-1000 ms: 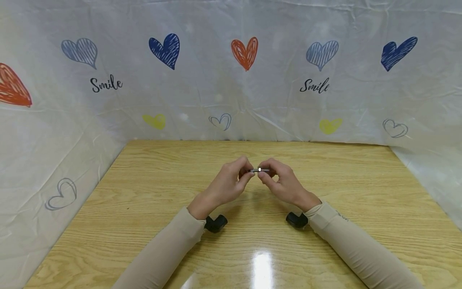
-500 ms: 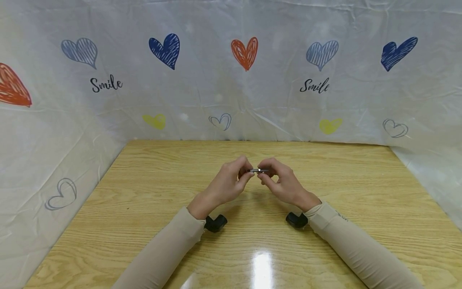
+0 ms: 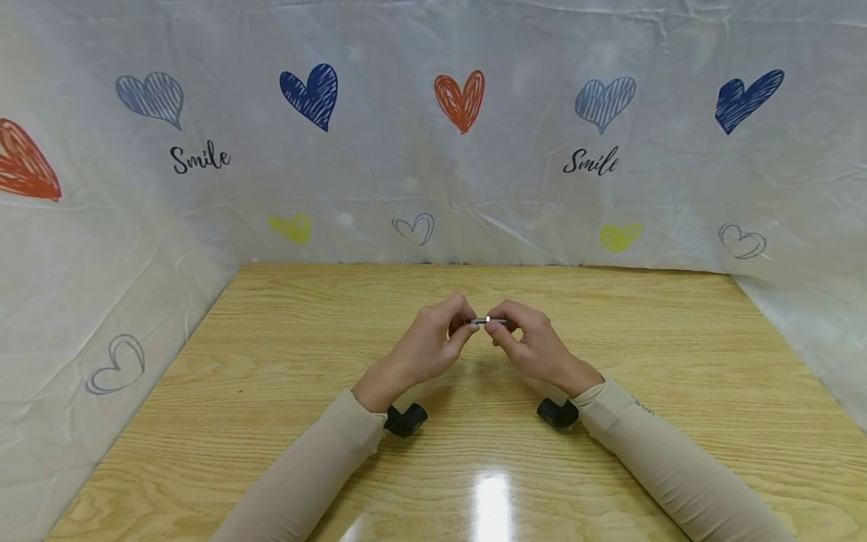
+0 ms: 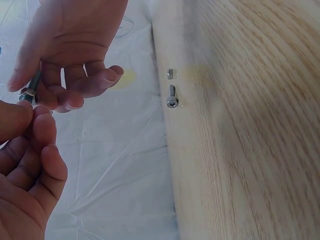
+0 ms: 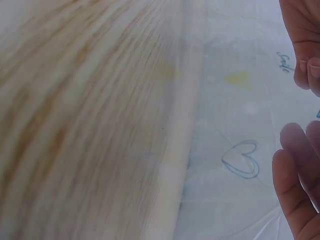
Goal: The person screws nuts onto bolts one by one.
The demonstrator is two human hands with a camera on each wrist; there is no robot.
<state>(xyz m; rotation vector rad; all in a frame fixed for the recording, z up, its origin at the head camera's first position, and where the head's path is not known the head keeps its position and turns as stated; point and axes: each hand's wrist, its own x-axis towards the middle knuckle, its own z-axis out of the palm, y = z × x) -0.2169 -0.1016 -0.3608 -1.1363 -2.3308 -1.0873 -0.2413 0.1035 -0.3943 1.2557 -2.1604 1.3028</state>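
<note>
A metal bolt (image 3: 478, 321) is held level above the table, with a hex nut (image 3: 488, 319) on its shaft. My left hand (image 3: 431, 339) pinches the bolt's left end between thumb and fingers. At the nut, the thumb and index finger of my right hand (image 3: 531, 342) grip it, and the shaft runs on between them. In the left wrist view the bolt's thread (image 4: 35, 79) shows above the nut. A second bolt, a socket-head one (image 4: 172, 98), and a loose nut (image 4: 170, 74) lie on the table; the hands hide them in the head view.
The wooden table (image 3: 271, 339) meets a white cloth backdrop (image 3: 379, 165) printed with hearts at its far edge. Black wrist devices (image 3: 406, 420) sit below both wrists. In the right wrist view, the bolt and nut are out of sight.
The right thumb and index finger have shifted slightly at the nut, and the nut's bright face looks different. The left hand stays in place on the bolt.
</note>
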